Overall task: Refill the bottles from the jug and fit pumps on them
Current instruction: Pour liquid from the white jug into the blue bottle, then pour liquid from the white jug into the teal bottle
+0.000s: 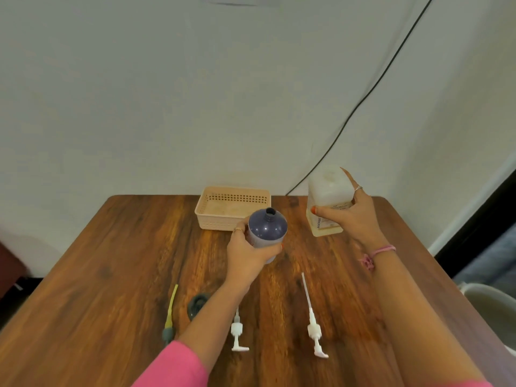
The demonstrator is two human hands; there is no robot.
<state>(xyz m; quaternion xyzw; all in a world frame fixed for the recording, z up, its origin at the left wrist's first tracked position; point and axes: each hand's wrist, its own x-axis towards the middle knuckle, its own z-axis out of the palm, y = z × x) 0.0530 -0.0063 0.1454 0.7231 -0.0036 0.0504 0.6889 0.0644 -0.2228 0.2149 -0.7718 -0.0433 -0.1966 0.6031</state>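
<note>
My left hand (pixel 248 251) grips a dark purple bottle (pixel 267 226) with an uncapped neck, held above the middle of the wooden table (pixel 111 261). My right hand (pixel 353 215) holds the translucent white jug (pixel 326 191) at the back right, thumb across its labelled front and fingers round its right side. Two white pumps lie near the front: one (pixel 238 335) partly under my left forearm, the other (pixel 313 322) to its right with its long tube pointing away. A dark pump with a yellow tube (pixel 171 311) and a dark ring-shaped cap (pixel 197 303) lie to the left.
A beige perforated basket (pixel 212 216) stands at the table's back edge, behind the purple bottle. A black cable (pixel 363 101) runs down the wall to the table's back. A white chair (pixel 491 308) sits off the right edge.
</note>
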